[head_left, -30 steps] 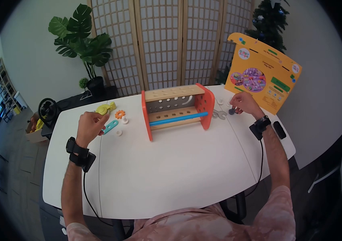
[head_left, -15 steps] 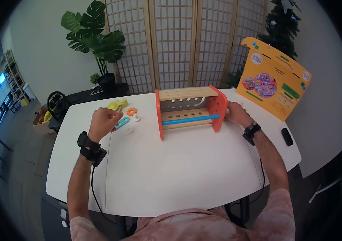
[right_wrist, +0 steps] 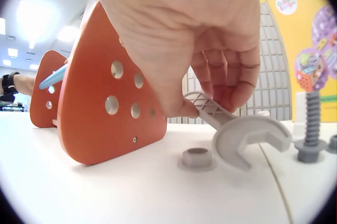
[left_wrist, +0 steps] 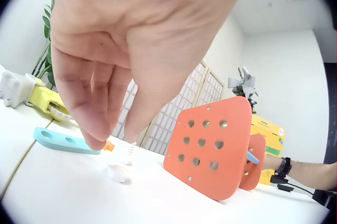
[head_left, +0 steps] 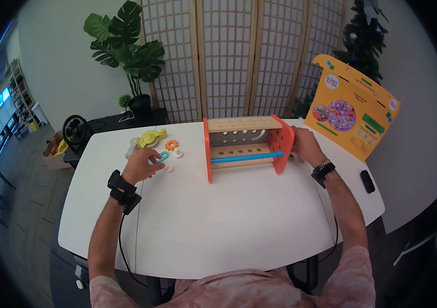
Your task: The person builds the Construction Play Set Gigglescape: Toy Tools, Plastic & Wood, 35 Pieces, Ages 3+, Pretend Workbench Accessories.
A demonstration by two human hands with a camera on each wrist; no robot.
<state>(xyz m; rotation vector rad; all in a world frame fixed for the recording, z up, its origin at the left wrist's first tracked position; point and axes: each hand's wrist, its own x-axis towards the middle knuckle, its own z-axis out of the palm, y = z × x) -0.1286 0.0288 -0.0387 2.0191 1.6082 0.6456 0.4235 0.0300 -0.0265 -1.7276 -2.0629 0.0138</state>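
My right hand (right_wrist: 210,50) pinches the handle of a grey toy wrench (right_wrist: 247,134) beside the red side panel (right_wrist: 105,97) of the toy workbench. A grey nut (right_wrist: 197,158) lies below the wrench, and a grey bolt (right_wrist: 312,129) stands to its right. My left hand (left_wrist: 121,60) hovers with bent, parted fingers over the turquoise strip (left_wrist: 63,140) and a white piece (left_wrist: 120,173), holding nothing visible. The workbench (head_left: 244,123) stands between the hands, with a blue rod (head_left: 249,157) across its front.
An orange gear (head_left: 172,145), yellow pieces (head_left: 149,137) and a white peg (head_left: 178,153) lie left of the workbench. The yellow box (head_left: 352,108) stands at the back right, and a black object (head_left: 367,181) lies near the table's right edge.
My right hand has moved left from the dark bolt to the wrench by the workbench. My left hand has lowered toward the turquoise strip. The head view has shifted.
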